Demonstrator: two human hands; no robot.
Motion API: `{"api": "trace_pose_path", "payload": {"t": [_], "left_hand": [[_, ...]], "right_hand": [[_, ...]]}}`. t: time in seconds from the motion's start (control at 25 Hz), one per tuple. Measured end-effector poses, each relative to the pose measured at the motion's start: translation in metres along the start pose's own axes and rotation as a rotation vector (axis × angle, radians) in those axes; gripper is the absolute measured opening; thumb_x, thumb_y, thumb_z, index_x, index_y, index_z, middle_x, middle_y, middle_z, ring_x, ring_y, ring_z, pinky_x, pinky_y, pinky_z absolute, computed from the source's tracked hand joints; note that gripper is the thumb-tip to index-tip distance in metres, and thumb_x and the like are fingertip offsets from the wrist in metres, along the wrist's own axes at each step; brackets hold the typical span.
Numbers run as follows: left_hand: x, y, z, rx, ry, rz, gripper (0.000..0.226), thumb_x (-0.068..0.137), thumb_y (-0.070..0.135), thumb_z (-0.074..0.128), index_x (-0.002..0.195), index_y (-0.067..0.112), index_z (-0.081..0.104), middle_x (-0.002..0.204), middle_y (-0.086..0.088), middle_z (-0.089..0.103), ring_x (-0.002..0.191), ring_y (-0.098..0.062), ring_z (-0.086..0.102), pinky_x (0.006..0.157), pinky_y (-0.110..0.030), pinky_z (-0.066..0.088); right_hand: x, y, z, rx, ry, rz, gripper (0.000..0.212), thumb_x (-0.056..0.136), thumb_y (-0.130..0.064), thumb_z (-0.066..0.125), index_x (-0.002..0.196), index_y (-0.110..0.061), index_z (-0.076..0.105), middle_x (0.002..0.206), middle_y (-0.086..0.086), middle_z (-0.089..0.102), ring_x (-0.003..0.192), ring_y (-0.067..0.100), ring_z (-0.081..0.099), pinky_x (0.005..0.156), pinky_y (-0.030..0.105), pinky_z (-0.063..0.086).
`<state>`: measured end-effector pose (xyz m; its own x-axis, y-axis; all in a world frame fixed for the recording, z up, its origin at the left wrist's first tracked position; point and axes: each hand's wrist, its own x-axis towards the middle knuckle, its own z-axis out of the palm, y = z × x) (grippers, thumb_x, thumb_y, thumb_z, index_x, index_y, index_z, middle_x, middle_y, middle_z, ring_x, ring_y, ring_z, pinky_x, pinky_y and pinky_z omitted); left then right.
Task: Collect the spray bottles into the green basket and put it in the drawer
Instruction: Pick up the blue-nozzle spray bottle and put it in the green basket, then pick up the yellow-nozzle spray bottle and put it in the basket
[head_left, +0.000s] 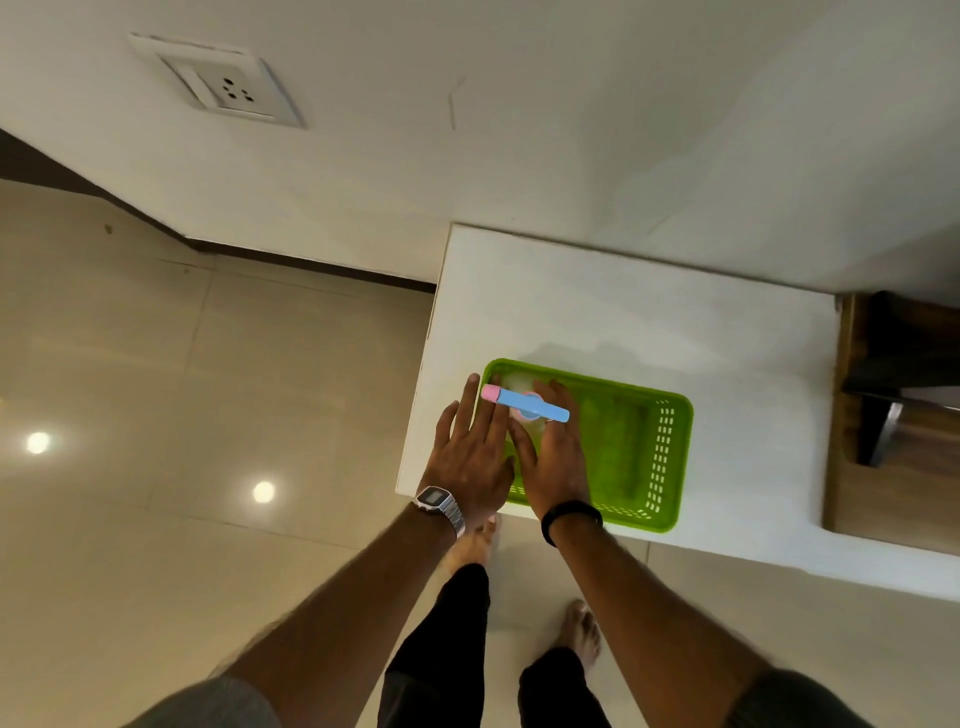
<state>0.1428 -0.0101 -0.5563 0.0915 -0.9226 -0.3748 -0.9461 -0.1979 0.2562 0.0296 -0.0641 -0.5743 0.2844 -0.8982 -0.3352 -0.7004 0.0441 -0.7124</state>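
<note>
Item: green basket (623, 447), shallow rectangular plastic tray with slotted walls, standing on the white worktop (597, 312) near its front left corner. Judged light and fairly stiff, though thin walls of this kind would likely flex if lifted by one side; best taken by the rims of the two short ends, one hand to each, and kept level.

Item: spray bottle (524, 404), blue nozzle head with a pink tip seen from above, clear body mostly hidden beneath it. It stood or was held upright in the basket's left end. Judged light, smooth and somewhat slippery plastic, top-heavy when upright; the body below the head looked the surest place to grip. No other bottle could be made out.

Right hand (553, 457): over the basket's left end, fingers curled about the bottle's body; a full clasp could not be confirmed.

Left hand (470, 452): fingers spread and flat, holding nothing, lying at the basket's left wall beside the bottle.

Drawer: not identifiable in view.
</note>
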Motion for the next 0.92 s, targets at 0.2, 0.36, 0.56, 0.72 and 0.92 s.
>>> {"api": "trace_pose_path", "payload": {"t": [0.2,0.36,0.56,0.72,0.92], "left_hand": [[-0.008,-0.006,-0.001,-0.006,-0.009,0.026,0.073,0.09,0.031,0.046,0.155,0.005,0.025,0.167,-0.016,0.014,0.156,-0.036,0.007,0.119,-0.05,0.03],[-0.041,-0.003,-0.013,-0.069,0.001,-0.035,0.082,0.091,0.036,0.05,0.158,0.002,0.016,0.167,-0.017,0.009,0.156,-0.034,0.01,0.117,-0.044,0.032],[-0.123,0.032,-0.042,-0.084,-0.118,0.01,0.077,0.089,0.033,0.056,0.156,0.007,0.027,0.165,-0.013,0.024,0.154,-0.031,0.022,0.115,-0.048,0.037],[-0.171,0.076,-0.058,0.08,-0.315,0.186,0.078,0.091,0.034,0.054,0.157,0.008,0.023,0.167,-0.011,0.015,0.156,-0.033,0.011,0.117,-0.048,0.031],[-0.168,0.169,-0.068,0.298,-0.421,0.475,0.076,0.096,0.043,0.046,0.158,0.01,0.016,0.168,-0.009,0.011,0.157,-0.03,0.005,0.119,-0.047,0.026]], "right_hand": [[-0.007,-0.003,-0.008,-0.072,-0.052,0.035,0.067,0.097,-0.033,0.061,0.153,-0.01,0.032,0.162,0.01,0.028,0.151,0.025,0.026,0.119,0.033,0.03],[-0.04,-0.019,-0.029,-0.228,-0.047,0.122,0.071,0.098,-0.042,0.053,0.156,-0.011,0.026,0.164,0.01,0.025,0.153,0.026,0.019,0.12,0.044,0.026],[-0.146,-0.034,-0.072,-0.357,-0.128,0.235,0.067,0.1,-0.049,0.037,0.158,-0.02,0.021,0.168,0.005,0.01,0.156,0.023,0.004,0.12,0.053,0.014],[-0.242,-0.019,-0.117,-0.37,-0.217,0.381,0.071,0.099,-0.051,0.033,0.159,-0.025,0.006,0.169,0.009,-0.006,0.156,0.027,-0.007,0.12,0.059,0.007],[-0.347,0.029,-0.181,-0.301,-0.036,0.649,0.075,0.099,-0.056,0.03,0.16,-0.024,0.002,0.169,0.01,-0.006,0.155,0.029,-0.006,0.12,0.06,0.008]]}}
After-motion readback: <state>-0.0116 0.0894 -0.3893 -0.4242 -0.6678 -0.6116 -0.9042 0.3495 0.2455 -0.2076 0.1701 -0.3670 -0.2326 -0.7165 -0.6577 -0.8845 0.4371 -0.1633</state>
